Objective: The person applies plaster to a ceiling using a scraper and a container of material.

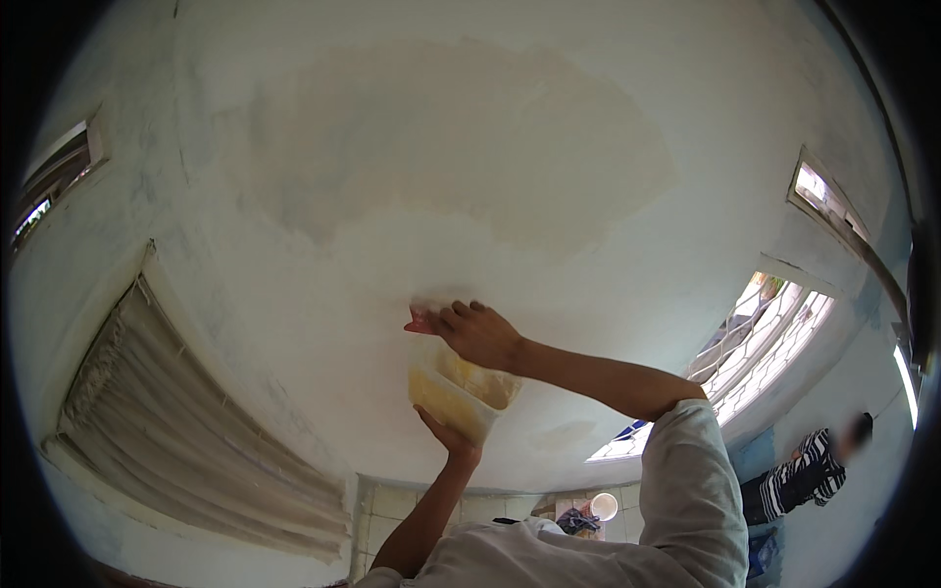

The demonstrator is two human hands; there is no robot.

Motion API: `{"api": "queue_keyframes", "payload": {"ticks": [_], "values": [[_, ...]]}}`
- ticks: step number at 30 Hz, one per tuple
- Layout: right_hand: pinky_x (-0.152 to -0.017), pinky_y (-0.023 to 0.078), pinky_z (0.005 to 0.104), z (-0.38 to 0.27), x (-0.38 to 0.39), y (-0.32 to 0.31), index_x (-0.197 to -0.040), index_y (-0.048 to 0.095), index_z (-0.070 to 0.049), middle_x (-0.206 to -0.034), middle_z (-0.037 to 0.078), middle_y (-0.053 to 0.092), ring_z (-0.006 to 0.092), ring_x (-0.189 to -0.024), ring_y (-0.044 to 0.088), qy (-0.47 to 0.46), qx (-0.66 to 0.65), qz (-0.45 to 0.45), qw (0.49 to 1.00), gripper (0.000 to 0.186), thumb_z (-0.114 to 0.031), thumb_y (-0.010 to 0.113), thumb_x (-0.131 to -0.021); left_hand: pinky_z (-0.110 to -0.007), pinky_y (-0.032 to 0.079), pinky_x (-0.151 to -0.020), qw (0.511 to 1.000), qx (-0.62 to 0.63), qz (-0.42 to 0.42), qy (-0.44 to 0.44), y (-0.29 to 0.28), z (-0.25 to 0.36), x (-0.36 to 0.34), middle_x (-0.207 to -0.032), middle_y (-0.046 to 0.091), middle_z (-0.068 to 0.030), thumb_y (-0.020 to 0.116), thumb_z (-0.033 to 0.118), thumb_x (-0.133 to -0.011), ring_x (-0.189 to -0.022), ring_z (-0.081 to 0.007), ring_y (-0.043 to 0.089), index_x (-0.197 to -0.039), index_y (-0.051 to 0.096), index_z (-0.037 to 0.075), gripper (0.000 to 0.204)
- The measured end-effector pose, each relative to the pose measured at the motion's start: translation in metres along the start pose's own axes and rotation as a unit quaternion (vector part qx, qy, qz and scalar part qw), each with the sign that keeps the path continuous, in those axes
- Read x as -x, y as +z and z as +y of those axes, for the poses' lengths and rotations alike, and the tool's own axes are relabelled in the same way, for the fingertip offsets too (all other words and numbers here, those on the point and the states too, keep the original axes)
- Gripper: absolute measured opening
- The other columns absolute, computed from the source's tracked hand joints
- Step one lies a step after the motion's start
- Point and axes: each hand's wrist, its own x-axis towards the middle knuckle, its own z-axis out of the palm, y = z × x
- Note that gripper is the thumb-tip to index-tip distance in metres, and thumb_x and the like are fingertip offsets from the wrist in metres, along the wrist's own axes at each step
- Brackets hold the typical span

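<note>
Currently, the right hand's [480, 333] grip is clamped on a red scraper [419, 320] just above the tub [441, 394], before the wall [343, 392]; the left hand's [453, 434] grip cups the tub's lower side.

No lettering, brand, label, number or sign can be read, whether at twelve o'clock, three, six or nine

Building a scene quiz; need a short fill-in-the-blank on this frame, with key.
The right hand holds a tool coloured ____.
The left hand, at the tub, is ____ (higher/lower) in the picture than the right.
The curtain is on the picture's ____ side.
The other person's top is patterned with ____.
Missing: red; lower; left; stripes.
</note>
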Motion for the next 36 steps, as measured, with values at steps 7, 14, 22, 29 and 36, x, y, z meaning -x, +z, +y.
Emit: {"api": "queue_keyframes", "payload": {"ticks": [7,14,22,29,36], "values": [[-0.077,0.059,0.0402,0.068,-0.046,-0.112,-0.118,0.072,-0.007,-0.096,0.014,0.072,0.0304,-0.089,0.068,0.129,-0.131,0.352,0.918,0.028,-0.005,0.066,-0.091,-0.039,0.03,-0.121,1.0,0.006,-0.011,0.023,-0.008,0.011,-0.007,-0.161,0.029,-0.0021,0.03,0.077,-0.098,-0.147,-0.0211,0.031,-0.161,0.022,0.021,0.084],[-0.077,0.058,0.0388,0.139,-0.081,-0.225,-0.115,0.071,-0.005,-0.107,0.01,0.07,0.0272,-0.096,0.068,0.185,0.136,0.348,0.909,0.027,-0.005,0.065,-0.089,-0.04,0.03,-0.122,0.995,-0.022,-0.066,0.077,0.016,0.008,-0.017,-0.161,0.029,-0.001,0.029,0.073,-0.102,-0.148,-0.0207,0.03,-0.161,0.019,0.023,0.078],[-0.097,0.05,0.0527,0.017,-0.039,-0.01,-0.129,0.059,0.004,-0.124,0.018,0.056,0.0374,-0.114,0.056,-0.079,0.118,0.071,0.987,0.048,-0.017,0.06,-0.086,-0.04,0.03,-0.121,0.997,-0.056,-0.005,0.056,0.005,0.014,-0.003,-0.161,0.029,-0.0026,0.031,0.075,-0.1,-0.148,-0.0222,0.031,-0.161,0.02,0.022,0.081],[-0.078,0.057,0.0361,0.025,-0.064,-0.08,-0.134,0.066,-0.014,-0.089,0.005,0.07,0.0225,-0.084,0.067,0.027,0.021,0.136,0.99,0.05,-0.001,0.061,-0.086,-0.04,0.03,-0.121,0.999,-0.021,-0.005,0.027,-0.015,0.03,0.008,-0.159,0.031,-0.0028,0.032,0.075,-0.1,-0.146,-0.0228,0.033,-0.16,0.022,0.02,0.082],[-0.082,0.053,0.045,0.126,-0.13,-0.222,-0.11,0.072,-0.007,-0.104,0.01,0.069,0.0296,-0.095,0.064,0.077,0.157,0.407,0.896,0.027,-0.008,0.064,-0.084,-0.04,0.034,-0.118,0.999,-0.019,0.016,0.04,-0.028,0.026,-0.005,-0.156,0.035,-0.0019,0.032,0.075,-0.1,-0.143,-0.0221,0.037,-0.158,0.026,0.021,0.08]]}}
